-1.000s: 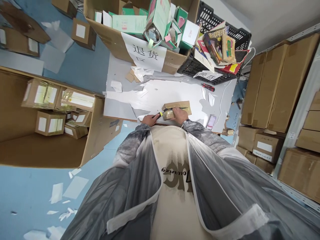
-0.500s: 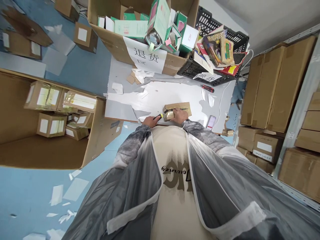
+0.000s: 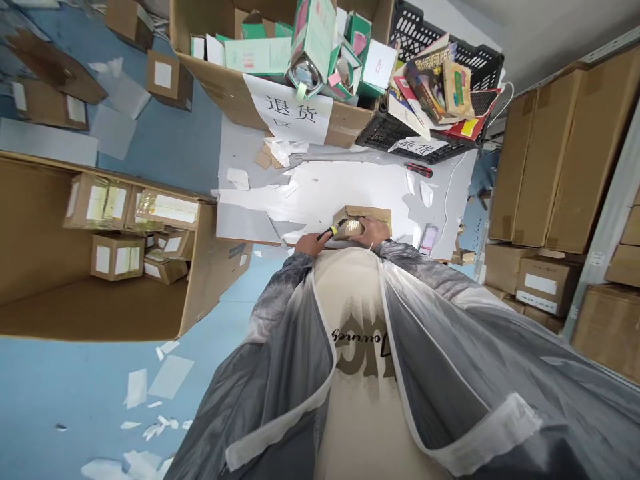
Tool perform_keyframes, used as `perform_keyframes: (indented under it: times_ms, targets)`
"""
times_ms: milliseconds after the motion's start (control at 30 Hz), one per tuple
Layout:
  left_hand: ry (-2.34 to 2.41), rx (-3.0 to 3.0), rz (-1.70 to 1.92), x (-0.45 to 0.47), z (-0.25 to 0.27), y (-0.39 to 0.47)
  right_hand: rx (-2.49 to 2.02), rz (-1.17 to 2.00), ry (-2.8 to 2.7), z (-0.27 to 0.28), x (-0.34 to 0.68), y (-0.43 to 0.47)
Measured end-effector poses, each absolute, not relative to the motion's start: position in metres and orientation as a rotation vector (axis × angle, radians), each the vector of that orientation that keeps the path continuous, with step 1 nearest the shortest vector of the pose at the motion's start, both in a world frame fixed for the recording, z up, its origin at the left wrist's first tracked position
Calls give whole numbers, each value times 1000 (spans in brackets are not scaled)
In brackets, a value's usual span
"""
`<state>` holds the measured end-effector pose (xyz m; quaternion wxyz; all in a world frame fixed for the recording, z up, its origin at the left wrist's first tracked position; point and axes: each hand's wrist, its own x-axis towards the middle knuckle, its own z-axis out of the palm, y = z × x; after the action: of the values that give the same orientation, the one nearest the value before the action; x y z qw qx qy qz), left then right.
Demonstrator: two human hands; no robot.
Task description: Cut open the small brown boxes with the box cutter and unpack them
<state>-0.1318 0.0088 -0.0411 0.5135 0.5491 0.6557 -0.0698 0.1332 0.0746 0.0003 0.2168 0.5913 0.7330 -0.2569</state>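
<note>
A small brown cardboard box (image 3: 370,211) with shiny clear tape on its end rests near the front edge of the white worktable (image 3: 250,217). The fingers of my right hand (image 3: 377,231) are wrapped over the box's near side. In my closed left hand (image 3: 309,245) is a black and yellow utility knife (image 3: 331,231), angled up toward the box's taped left end. Whether its blade touches the tape is too small to tell.
Behind stand a large carton (image 3: 215,87) of green-white boxes and a black crate (image 3: 373,138) of books. A red-black cutter (image 3: 419,169) and paper scraps lie on the table. To the left, a big carton (image 3: 145,307) holds several taped parcels; stacked cartons (image 3: 555,153) line the right.
The utility knife has tilted more steeply upward at the box's left end, and my left hand sits slightly lower relative to the box. My right hand keeps its grip; the whole view has shifted a little.
</note>
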Motion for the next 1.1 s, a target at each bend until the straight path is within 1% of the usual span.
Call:
perform_keyframes:
  times_ms: [100,233,367,500,633,933,1000,1100]
  targets:
    - [1589,1309,-145,-128,-36,9,1728,-740,1997,4,135,77]
    - [1641,1328,-173,-123,-29,7,1730,-753,2038,12,137,79]
    - [1660,1365,-197,-118,-20,4,1780,-719,1990,18,142,78]
    - [1666,1359,-236,-113,-8,4,1793,-654,1955,16,148,78]
    - [1647,1385,-273,-113,1,7,1799,-666,1977,11,148,76]
    - [1666,1473,-353,-132,-1,19,1852,-693,1905,12,143,76]
    - [1676,1419,-327,-135,-4,21,2052,-758,1808,12,146,82]
    - [1742,1280,-244,-139,-9,20,2516,-1006,1410,12,156,98]
